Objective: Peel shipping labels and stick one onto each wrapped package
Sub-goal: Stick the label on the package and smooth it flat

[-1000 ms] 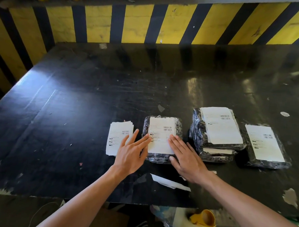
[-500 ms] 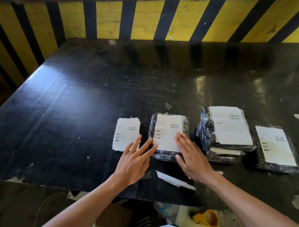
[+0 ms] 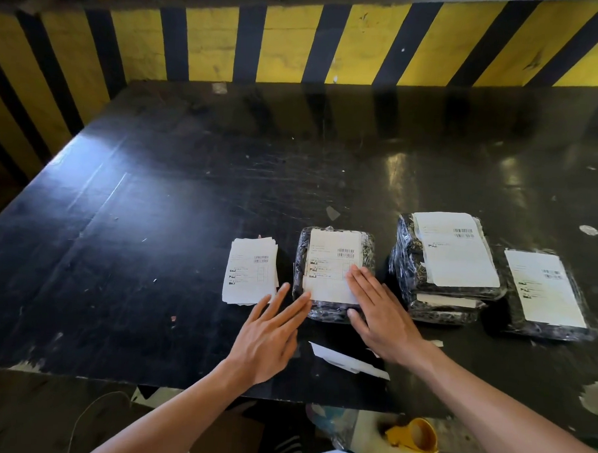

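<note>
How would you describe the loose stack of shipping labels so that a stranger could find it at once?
Start at the black table and follow the row of wrapped packages to its left end. Just left of the package under the right hand lies the label stack: flat bare white paper, no plastic wrap.

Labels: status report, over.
Both hands flat: right hand presses label onto package, left hand touches its edge. Label stack beside. Nothing blocking.

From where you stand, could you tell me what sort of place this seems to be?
Probably a warehouse packing or dispatch station: yellow-and-black hazard striping backs a worn black worktable, where wrapped packages carry barcode labels and a stack of shipping labels waits.
</note>
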A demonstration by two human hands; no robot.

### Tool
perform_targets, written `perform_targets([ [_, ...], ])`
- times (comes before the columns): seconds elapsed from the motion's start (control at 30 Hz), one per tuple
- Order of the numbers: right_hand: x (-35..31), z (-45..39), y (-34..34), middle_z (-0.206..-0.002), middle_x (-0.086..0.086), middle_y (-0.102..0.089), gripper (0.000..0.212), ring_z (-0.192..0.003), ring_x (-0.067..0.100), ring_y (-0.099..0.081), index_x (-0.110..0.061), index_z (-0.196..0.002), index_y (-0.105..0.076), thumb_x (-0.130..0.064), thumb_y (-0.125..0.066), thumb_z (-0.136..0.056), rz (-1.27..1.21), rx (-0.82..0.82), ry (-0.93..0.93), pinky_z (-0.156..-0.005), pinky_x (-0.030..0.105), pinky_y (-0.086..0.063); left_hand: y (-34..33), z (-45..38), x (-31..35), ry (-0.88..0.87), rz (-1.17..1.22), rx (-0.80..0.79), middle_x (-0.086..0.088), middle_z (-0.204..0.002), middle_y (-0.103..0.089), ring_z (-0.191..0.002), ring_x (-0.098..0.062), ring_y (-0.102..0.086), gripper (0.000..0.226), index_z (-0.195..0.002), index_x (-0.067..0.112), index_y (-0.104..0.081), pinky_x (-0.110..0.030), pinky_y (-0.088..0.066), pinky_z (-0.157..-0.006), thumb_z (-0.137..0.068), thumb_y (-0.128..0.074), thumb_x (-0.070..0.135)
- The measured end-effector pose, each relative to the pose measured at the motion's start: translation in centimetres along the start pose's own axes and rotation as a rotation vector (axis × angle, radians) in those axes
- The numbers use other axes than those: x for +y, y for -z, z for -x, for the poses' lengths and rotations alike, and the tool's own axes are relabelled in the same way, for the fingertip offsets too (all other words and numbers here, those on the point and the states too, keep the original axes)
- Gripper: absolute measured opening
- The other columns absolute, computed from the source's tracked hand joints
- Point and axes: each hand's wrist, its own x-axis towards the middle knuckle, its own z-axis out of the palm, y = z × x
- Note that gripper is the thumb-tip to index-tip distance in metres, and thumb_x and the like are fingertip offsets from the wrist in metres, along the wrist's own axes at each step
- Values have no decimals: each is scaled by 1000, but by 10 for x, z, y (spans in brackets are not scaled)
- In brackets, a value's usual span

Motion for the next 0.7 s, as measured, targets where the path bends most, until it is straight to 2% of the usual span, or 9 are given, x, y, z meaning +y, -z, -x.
perform_targets([
  [0.13,-3,-2,-2,-163,-19,10,64,-146,-4,17,-29,-158,-3,-44,-31,-102,-40,23,-24,-122,36,-5,11,-2,-12,7,98,91,11,-155,-39,-151,-26,-20,51,-146,26,-47,-46,-32,-116,-95,-42,27],
  [0.2,-4,-2,-4,-163,-19,4,62,-147,-4,13,-28,-158,-8,-44,-32,-102,-64,48,-33,-122,36,-7,18,-17,-8,-4,167,138,7,-154,-42,-150,-24,-23,51,-146,23,-46,-40,-29,-115,-96,-42,25],
  [0.3,-5,-4,-3,-163,-14,-13,57,-149,-2,0,-25,-155,-24,-43,-29,-102,-116,116,-23,-123,36,-13,20,-46,-3,49,237,140,7,-160,-30,-153,-21,-14,53,-153,26,-33,-37,-25,-117,-100,-40,29],
  [0.37,-7,-8,1,-159,-9,-31,54,-148,4,-16,-22,-150,-37,-41,-30,-101,-161,178,-26,-121,38,-21,20,-64,0,115,289,92,8,-164,-18,-154,-19,-5,56,-156,29,-23,-39,-23,-119,-102,-37,32],
  [0.43,-9,-15,6,-153,-7,-39,51,-144,8,-26,-21,-145,-44,-39,-33,-99,-208,227,-50,-119,41,-26,16,-79,1,194,342,33,7,-166,-8,-154,-22,2,57,-157,30,-15,-43,-18,-122,-104,-35,34],
  [0.57,-8,-35,12,-160,-5,-26,55,-147,10,-13,-19,-149,-37,-37,-35,-98,-331,251,-172,-122,39,-17,11,-101,-4,226,422,31,7,-165,2,-154,-21,-2,60,-158,25,-9,-43,-13,-125,-105,-33,39],
  [0.7,1,-52,13,-162,-3,-17,54,-148,11,-8,-19,-151,-32,-29,-45,-100,-442,248,-274,-123,37,-12,6,-110,-8,287,543,40,14,-165,4,-147,-16,-26,61,-157,30,-12,-40,-39,-114,-103,-37,41],
])
